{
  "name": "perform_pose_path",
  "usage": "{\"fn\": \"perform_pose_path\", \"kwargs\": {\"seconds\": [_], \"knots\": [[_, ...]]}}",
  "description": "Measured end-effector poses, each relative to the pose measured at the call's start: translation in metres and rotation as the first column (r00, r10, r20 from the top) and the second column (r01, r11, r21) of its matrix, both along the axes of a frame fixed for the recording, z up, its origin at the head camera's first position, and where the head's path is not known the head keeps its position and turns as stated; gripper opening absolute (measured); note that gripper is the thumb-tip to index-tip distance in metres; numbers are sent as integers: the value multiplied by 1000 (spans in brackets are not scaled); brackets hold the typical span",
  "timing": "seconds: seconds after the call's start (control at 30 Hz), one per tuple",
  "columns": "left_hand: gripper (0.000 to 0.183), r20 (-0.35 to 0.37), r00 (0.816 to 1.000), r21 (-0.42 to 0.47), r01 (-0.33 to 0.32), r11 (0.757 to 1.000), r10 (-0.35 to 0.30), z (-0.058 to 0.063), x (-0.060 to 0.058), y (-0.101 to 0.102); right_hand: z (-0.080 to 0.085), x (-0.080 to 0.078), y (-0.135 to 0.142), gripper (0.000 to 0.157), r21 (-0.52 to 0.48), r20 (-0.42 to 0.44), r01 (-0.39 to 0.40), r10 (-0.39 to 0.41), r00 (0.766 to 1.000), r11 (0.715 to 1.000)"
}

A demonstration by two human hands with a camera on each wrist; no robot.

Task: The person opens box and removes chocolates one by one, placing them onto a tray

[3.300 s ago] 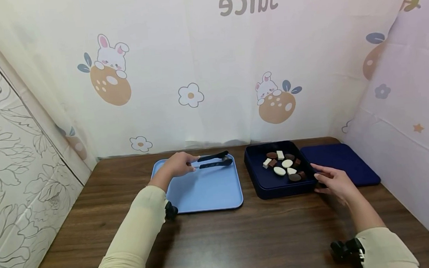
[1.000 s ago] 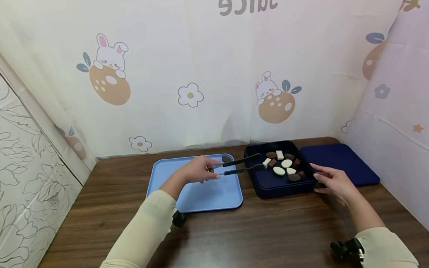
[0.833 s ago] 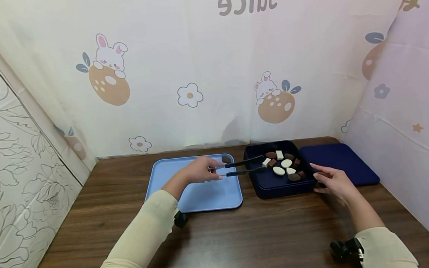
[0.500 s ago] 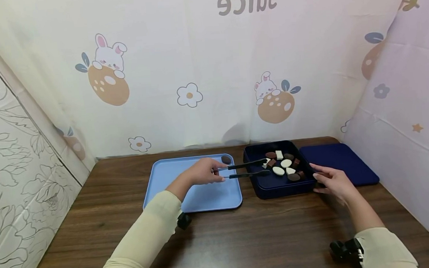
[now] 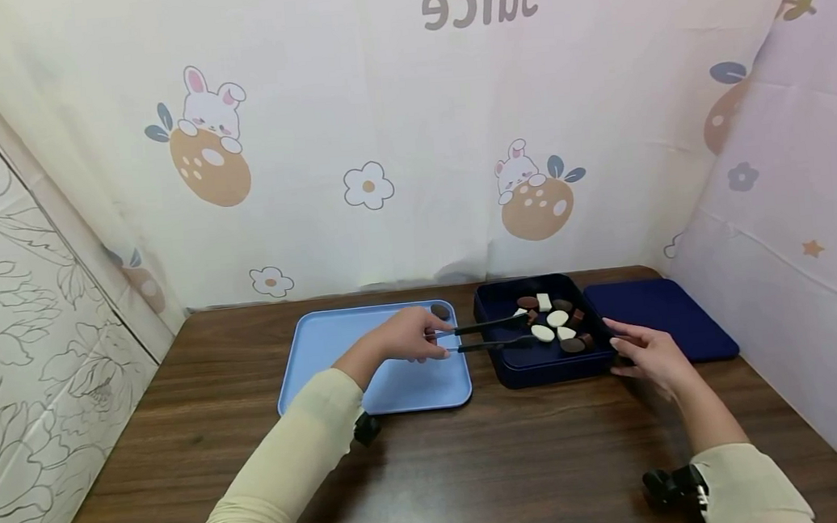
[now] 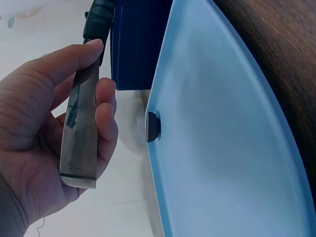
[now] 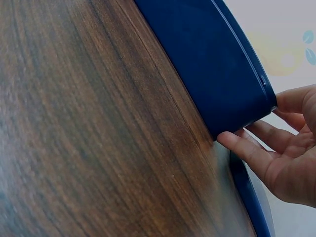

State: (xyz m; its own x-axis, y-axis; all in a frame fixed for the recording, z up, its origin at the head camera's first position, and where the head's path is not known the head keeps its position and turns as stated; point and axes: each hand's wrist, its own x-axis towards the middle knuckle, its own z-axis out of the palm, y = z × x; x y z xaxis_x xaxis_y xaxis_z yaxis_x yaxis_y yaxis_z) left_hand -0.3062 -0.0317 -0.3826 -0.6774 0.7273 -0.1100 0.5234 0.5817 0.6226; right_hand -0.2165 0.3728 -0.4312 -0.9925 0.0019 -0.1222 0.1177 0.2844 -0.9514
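L hand (image 5: 412, 334) grips the tongs (image 5: 492, 324), arms parted w/ a gap, tips now reaching over the L part of the navy box (image 5: 543, 373), near a white oval choc (image 5: 542, 333); 3.3 s ago they were at the tray's far R corner. There a dark choc (image 5: 440, 312) now sits on the blue tray (image 5: 427, 389), apart from the tips. R hand (image 5: 651, 356) holds the box's near R corner, same pos. as before; other chocs lie inside.

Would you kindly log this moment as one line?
left hand: holds tongs over box | right hand: touches box | tray: one dark piece
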Motion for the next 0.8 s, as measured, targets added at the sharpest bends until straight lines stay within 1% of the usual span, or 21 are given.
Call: {"fn": "perform_pose_path", "kwargs": {"seconds": [0.17, 0.43, 0.63, 0.7, 0.8], "knots": [[46, -1, 1000, -11, 26, 1000, -26, 3, 0, 7, 0, 0, 0, 56, -1, 5, 6, -6, 1000, 1000], [45, -5, 999, -15, 42, 999, -42, 7, -1, 23, 0, -1, 1, 56, 1, 24, 26, -26, 999, 1000], [44, -83, 995, -36, 46, 998, -49, 9, -4, 34, 0, -1, 1, 57, -11, 27, 25, -25, 999, 1000], [44, -92, 994, -53, 46, 998, -51, 10, -6, 37, 0, -1, 1, 57, -22, 25, 23, -22, 999, 1000], [46, -86, 995, -76, 47, 996, -53, 13, -8, 42, 0, -1, 0, 57, -24, 23, 21, -21, 1000, 999]]}}
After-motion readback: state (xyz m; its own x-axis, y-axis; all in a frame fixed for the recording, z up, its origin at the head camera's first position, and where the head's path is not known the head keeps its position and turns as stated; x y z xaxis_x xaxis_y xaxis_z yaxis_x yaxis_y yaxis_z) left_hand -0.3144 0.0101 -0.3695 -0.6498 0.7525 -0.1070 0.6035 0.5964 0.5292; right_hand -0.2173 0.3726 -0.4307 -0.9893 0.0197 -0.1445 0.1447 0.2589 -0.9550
